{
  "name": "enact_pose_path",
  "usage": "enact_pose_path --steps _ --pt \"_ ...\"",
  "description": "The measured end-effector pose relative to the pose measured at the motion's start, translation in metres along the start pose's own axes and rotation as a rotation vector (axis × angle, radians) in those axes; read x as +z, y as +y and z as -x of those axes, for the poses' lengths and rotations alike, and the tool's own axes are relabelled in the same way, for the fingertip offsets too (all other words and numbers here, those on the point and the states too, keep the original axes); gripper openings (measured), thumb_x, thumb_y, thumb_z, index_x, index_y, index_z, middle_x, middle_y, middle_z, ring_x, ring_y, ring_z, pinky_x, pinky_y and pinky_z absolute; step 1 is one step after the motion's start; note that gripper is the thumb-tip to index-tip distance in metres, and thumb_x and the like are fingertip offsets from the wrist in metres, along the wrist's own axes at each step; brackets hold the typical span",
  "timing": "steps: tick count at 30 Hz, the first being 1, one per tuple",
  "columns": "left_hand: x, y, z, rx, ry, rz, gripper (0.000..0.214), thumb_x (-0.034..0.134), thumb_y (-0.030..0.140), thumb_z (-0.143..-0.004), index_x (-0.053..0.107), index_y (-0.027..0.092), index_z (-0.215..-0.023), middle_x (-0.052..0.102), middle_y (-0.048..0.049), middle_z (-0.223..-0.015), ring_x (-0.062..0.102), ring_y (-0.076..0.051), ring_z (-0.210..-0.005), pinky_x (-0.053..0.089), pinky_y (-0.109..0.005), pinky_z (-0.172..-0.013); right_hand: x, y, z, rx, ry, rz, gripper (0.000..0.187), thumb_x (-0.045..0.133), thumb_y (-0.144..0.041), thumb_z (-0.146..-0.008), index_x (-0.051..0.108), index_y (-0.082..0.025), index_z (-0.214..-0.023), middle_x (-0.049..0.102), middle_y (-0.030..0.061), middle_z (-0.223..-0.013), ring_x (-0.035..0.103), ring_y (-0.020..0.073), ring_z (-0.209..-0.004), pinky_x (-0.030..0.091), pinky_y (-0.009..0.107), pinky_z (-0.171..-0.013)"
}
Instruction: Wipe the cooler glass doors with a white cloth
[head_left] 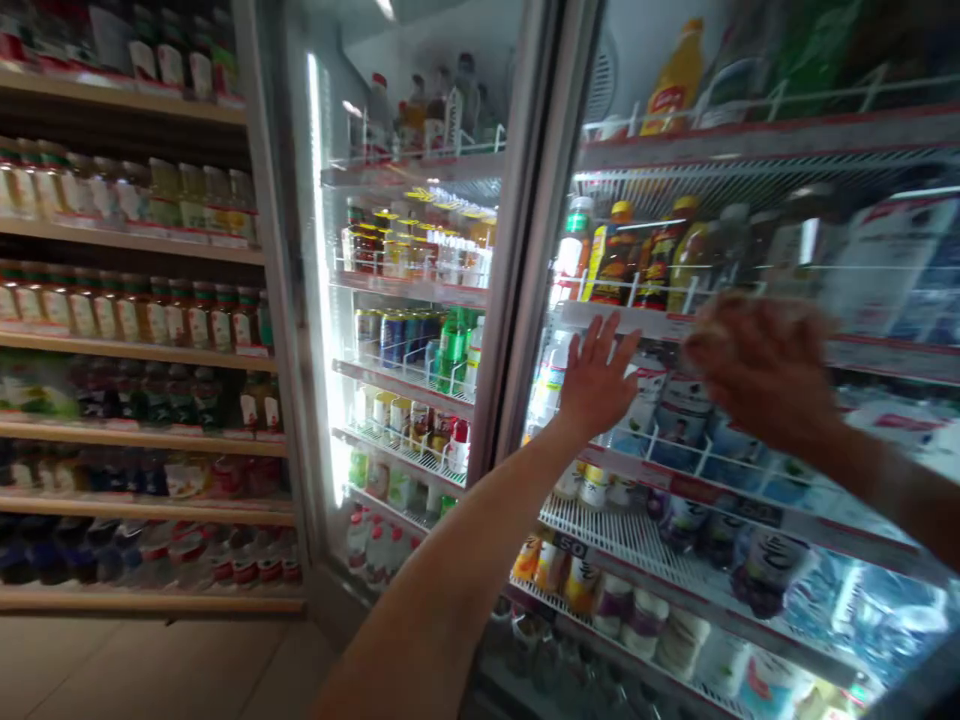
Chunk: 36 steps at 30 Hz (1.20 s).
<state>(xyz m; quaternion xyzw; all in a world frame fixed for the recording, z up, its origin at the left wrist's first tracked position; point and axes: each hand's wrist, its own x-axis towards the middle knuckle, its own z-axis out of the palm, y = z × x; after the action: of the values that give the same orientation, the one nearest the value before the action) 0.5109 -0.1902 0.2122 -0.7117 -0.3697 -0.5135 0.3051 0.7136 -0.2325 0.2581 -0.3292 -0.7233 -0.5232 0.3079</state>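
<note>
My left hand lies with spread fingers against the glass door of a drinks fridge, near the door's metal frame. Farther right, my right hand is smeared by motion at the same glass. Its fingers are curled over what looks like a crumpled, pale brownish cloth, though the blur hides its edges. Behind the glass, several bottles with pale blue labels stand at the height of my hands.
A second fridge section with lit shelves of cans and bottles is left of the metal door frame. Wooden shelves full of bottles line the far left, above a tiled floor. More bottled drinks fill the racks behind the glass.
</note>
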Motion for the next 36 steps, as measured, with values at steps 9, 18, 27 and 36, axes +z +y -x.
enact_pose_path --steps 9,18,27,36 --pt "0.039 -0.014 -0.004 0.019 0.221 -0.025 0.049 0.036 0.034 -0.091 0.035 0.019 -0.137 0.028 -0.0129 -0.148 0.007 -0.021 -0.141 0.017 -0.047 -0.112 -0.022 0.085 -0.001 0.422 0.194 0.266 0.042 0.043 -0.04 -0.088 0.055 -0.02 -0.123 0.027 0.0117 -0.148 0.022 0.0353 -0.135 0.024 0.058 -0.103" --pt "0.039 -0.02 -0.006 0.037 0.267 -0.047 0.053 0.043 0.03 -0.088 0.031 0.021 -0.14 0.026 -0.0114 -0.149 0.015 -0.024 -0.14 0.017 -0.048 -0.113 -0.039 0.124 0.068 0.245 0.096 0.262 0.034 0.047 -0.035 -0.085 0.059 -0.027 -0.115 0.041 0.0061 -0.142 0.031 0.0281 -0.134 0.026 0.053 -0.106" --pt "0.037 -0.02 -0.009 0.075 0.31 -0.082 0.064 0.044 0.024 -0.087 0.015 0.026 -0.145 0.017 -0.0078 -0.152 0.015 -0.024 -0.14 0.017 -0.048 -0.113 -0.035 0.126 0.049 0.253 0.271 0.234 0.042 0.047 -0.027 -0.083 0.052 -0.027 -0.125 0.028 0.0062 -0.149 0.021 0.031 -0.138 0.025 0.057 -0.106" --pt "0.037 -0.021 -0.01 0.076 0.309 -0.127 0.068 0.043 0.024 -0.087 0.01 0.028 -0.145 0.018 -0.0081 -0.152 0.016 -0.025 -0.14 0.02 -0.049 -0.112 -0.055 0.183 0.02 0.544 0.44 0.272 0.041 0.045 -0.03 -0.085 0.053 -0.023 -0.125 0.03 0.0105 -0.147 0.025 0.0336 -0.136 0.025 0.061 -0.103"
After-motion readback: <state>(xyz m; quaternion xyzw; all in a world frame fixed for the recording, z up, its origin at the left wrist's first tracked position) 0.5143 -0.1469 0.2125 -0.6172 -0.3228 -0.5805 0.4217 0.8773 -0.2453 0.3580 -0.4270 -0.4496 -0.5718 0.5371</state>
